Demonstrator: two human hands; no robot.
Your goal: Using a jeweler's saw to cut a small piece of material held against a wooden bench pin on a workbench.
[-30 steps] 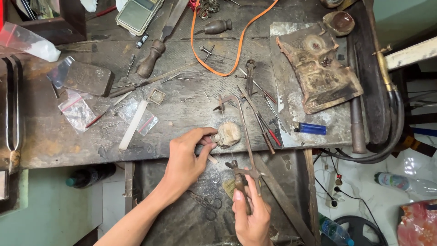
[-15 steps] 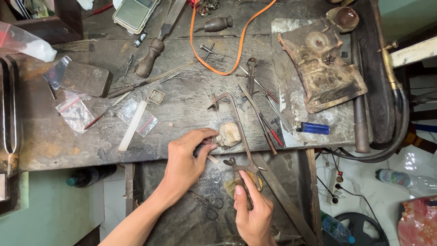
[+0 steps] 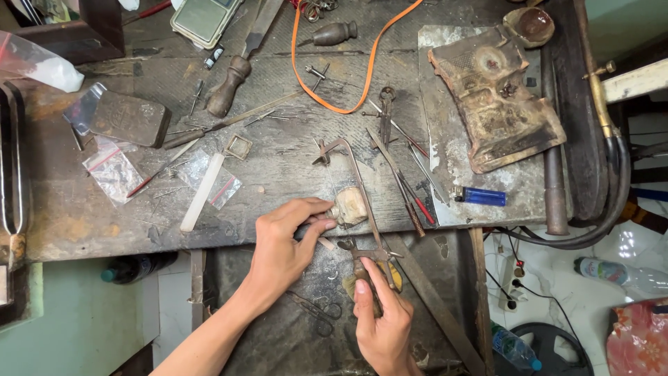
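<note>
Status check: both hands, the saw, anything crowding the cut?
Left hand pinching small pale piece at bench edge. Right hand gripping jeweller's saw by its handle, blade beside the piece. Pliers and files lie close on the right, not touching.

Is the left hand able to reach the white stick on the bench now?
Probably yes: the left hand lies near the white stick, with only bare bench between, but its fingers now pinch a small piece.

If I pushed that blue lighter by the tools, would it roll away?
Probably not. The blue lighter lies flat on its side on the grey slab and looks flat-sided, so it would likely slide. It looks small and plastic, so probably light and stiff.
</note>
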